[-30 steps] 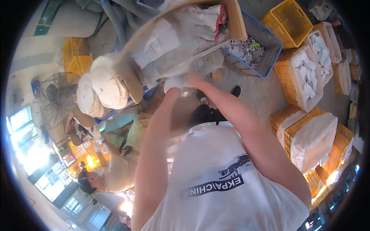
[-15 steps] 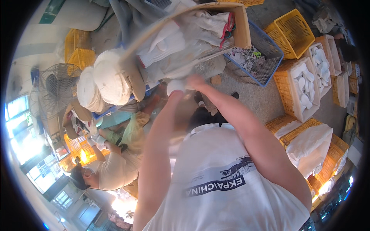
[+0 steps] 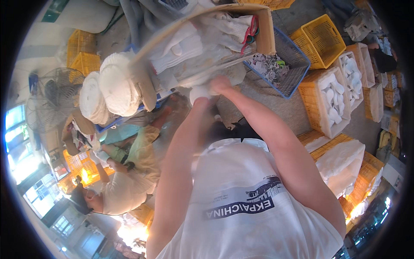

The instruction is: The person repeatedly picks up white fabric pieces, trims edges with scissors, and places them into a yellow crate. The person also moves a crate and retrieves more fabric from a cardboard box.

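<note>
An open cardboard box (image 3: 268, 32) stands in front of me, lined with clear plastic sheeting (image 3: 235, 73). In it lie white knitted gloves (image 3: 181, 49), some with red cuffs. A white glove or cloth covering wraps my left hand (image 3: 199, 94), just below the box's near side; blur hides its fingers. Beside it, my bare right hand (image 3: 220, 84) is closed at the lower edge of the plastic. What its fingers hold cannot be made out.
Left of the box stand thick white rolls (image 3: 120, 84). A co-worker (image 3: 125, 190) sits at the left near a fan (image 3: 56, 93). A blue crate (image 3: 291, 64) of scraps, a yellow crate (image 3: 319, 41) and lined crates (image 3: 317, 103) of white items line the right.
My right hand has risen slightly toward the box's near edge, and my left hand has shifted a little to the right. The whole view has swung slightly.
</note>
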{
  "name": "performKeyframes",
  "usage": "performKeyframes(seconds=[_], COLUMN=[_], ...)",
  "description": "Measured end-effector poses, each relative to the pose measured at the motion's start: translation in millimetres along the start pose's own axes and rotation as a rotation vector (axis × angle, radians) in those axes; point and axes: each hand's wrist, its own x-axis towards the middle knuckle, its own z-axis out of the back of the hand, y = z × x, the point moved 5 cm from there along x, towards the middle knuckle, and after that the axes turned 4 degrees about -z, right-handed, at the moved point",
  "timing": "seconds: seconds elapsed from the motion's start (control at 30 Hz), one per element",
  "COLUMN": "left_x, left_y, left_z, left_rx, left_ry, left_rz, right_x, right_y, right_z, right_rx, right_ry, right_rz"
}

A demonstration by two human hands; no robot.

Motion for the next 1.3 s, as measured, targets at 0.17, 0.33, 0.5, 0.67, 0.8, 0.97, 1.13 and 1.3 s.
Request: performKeyframes(seconds=[0.17, 0.33, 0.5, 0.67, 0.8, 0.97, 1.13, 1.3], left_x=[-9.7, -15.0, 7.3, -1.9, -15.2, 3.6, 9.4, -3.8], left_y=[11.1, 28.3, 22.5, 28.6, 60.0, 59.6, 35.9, 48.4], left_z=[-17.1, -33.1, -33.3, -29.3, -21.8, -8.6, -2.0, 13.4], left_rx=[-0.058, -0.111, -0.015, 0.028, -0.296, 0.215, 0.339, 0.241], left_ry=[-0.024, 0.099, 0.077, -0.007, 0.036, 0.178, 0.202, 0.089], left_rz=[-0.022, 0.059, -0.012, -0.020, 0.072, 0.004, -0.119, -0.126], right_x=[-35.2, -34.6, -4.8, -32.9, -40.4, -30.9, -22.7, -4.9], right_y=[9.0, 9.9, 14.8, 19.4, 30.0, 43.6, -0.7, 19.4], right_z=[13.9, -4.4, 5.0, 4.9, -4.9, -19.5, -22.0, -65.4], right_rx=[-0.193, -0.245, -0.212, -0.392, -0.020, 0.260, 0.643, -0.140], right_ry=[-0.062, 0.080, -0.053, -0.132, -0.159, 0.163, 0.130, -0.196], right_rz=[0.165, 0.093, 0.114, 0.332, 0.085, 0.014, -0.289, 0.195])
